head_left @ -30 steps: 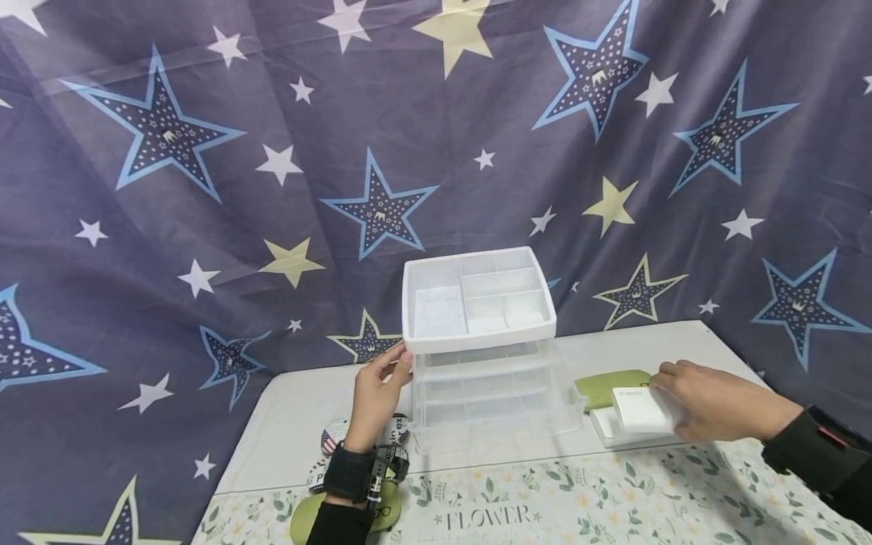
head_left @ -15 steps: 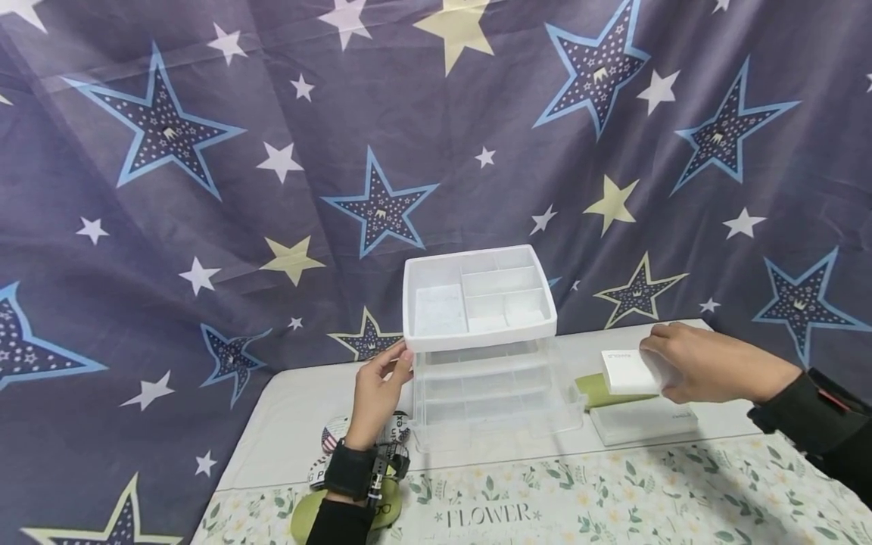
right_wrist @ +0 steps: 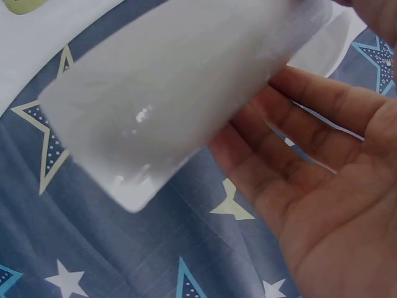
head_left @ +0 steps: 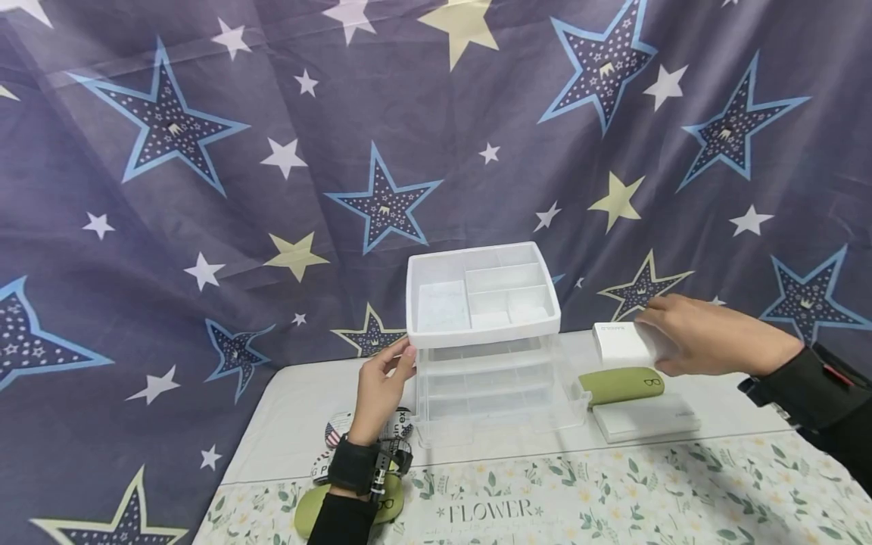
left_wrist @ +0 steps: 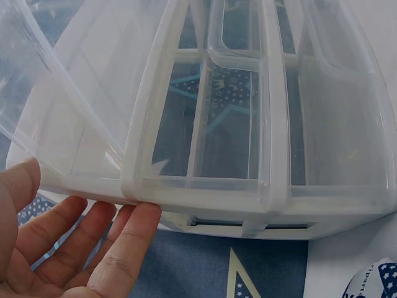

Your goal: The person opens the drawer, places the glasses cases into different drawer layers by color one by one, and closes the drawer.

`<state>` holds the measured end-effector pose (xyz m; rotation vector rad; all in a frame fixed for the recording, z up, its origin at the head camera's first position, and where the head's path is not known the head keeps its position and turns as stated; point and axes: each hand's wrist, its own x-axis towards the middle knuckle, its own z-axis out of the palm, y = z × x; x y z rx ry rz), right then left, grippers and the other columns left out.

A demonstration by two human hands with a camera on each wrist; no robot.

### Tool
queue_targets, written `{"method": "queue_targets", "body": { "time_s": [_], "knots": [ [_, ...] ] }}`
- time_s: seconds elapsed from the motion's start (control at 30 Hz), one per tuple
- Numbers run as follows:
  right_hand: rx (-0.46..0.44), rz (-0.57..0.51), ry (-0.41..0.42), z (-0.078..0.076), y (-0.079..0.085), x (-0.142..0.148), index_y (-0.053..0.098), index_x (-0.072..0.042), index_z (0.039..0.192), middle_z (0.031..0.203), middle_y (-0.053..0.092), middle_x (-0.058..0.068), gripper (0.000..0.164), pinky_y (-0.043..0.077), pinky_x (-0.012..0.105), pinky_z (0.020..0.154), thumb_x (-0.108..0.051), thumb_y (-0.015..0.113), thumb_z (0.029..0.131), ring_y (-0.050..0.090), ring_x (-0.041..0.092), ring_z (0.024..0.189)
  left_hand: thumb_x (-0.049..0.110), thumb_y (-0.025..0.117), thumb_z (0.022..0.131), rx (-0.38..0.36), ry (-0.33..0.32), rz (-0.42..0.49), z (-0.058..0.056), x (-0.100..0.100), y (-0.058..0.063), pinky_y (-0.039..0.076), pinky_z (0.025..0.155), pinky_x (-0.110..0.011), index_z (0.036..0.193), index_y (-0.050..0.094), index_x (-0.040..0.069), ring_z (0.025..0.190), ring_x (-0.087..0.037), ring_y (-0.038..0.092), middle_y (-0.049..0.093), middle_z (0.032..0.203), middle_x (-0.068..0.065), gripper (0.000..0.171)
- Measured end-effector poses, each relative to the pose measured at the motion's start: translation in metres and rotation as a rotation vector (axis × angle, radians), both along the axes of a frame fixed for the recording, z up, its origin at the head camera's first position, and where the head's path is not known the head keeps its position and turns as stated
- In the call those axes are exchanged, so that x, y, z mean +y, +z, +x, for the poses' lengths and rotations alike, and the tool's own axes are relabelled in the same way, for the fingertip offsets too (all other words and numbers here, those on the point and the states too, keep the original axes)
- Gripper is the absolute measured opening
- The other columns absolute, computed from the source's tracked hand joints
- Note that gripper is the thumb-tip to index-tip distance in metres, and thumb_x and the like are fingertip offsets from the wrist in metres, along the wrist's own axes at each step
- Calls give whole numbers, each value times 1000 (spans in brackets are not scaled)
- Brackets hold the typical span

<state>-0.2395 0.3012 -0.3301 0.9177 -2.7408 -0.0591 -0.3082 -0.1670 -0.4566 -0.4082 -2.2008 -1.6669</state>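
A white and clear plastic drawer organizer [head_left: 487, 337] stands at the back of the table, its top tray divided into compartments. My left hand [head_left: 381, 390] holds its left edge; in the left wrist view the thumb and fingertips [left_wrist: 146, 214] meet the white frame. On the right, my right hand [head_left: 708, 337] grips a small white box [head_left: 620, 344] by its right end, raised over a green glasses case [head_left: 623, 386]. The right wrist view shows the box's glossy white surface [right_wrist: 167, 87] between thumb and fingers. In front of the case lies another white box [head_left: 646, 418].
Behind the table hangs a dark star-patterned curtain [head_left: 381, 91]. Beside my left wrist lie round printed tins or pouches [head_left: 334, 431] and a second green glasses case [head_left: 313, 511], partly hidden by the sleeve. A floral mat [head_left: 504, 484] covers the table's front.
My right hand has lifted the small white box off the other white box and moved it up and back, uncovering the glasses case. My left hand stays at the organizer.
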Motion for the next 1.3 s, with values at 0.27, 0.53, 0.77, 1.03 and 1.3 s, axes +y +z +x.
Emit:
{"method": "queue_targets", "body": {
  "time_s": [0.27,0.53,0.77,1.03,1.3],
  "knots": [
    [-7,-40,13,-3,14,-9,70,-3,119,109,64,8,57,57,34,68,-22,93,71,60,17,90,36,65,102,15,-2,-4,0,0,0,63,85,-24,136,64,3,110,-31,70,63,137,-15,47],
    [-14,-73,38,-5,22,-24,70,-2,119,109,64,10,55,55,31,65,-22,90,73,59,16,88,37,65,102,17,11,-5,0,-1,0,63,84,-24,136,65,3,109,-30,70,64,137,-15,48],
    [-7,-82,54,-7,24,-32,70,-1,119,106,64,8,55,56,30,64,-21,90,72,59,15,86,33,65,102,2,2,7,0,0,1,63,85,-24,136,65,4,111,-31,70,63,138,-14,44],
    [-8,-77,66,-6,26,-41,70,-3,120,111,65,10,55,57,31,67,-23,92,73,61,19,91,18,63,104,-29,22,-3,9,5,13,63,85,-24,136,61,-4,113,-37,68,62,137,-22,39],
    [-4,-79,96,-7,28,-51,70,-5,118,104,63,5,53,56,29,66,-21,92,74,57,15,87,15,62,104,-12,7,-2,25,10,31,63,85,-24,135,62,-7,112,-38,68,61,137,-24,37]
  ]
}}
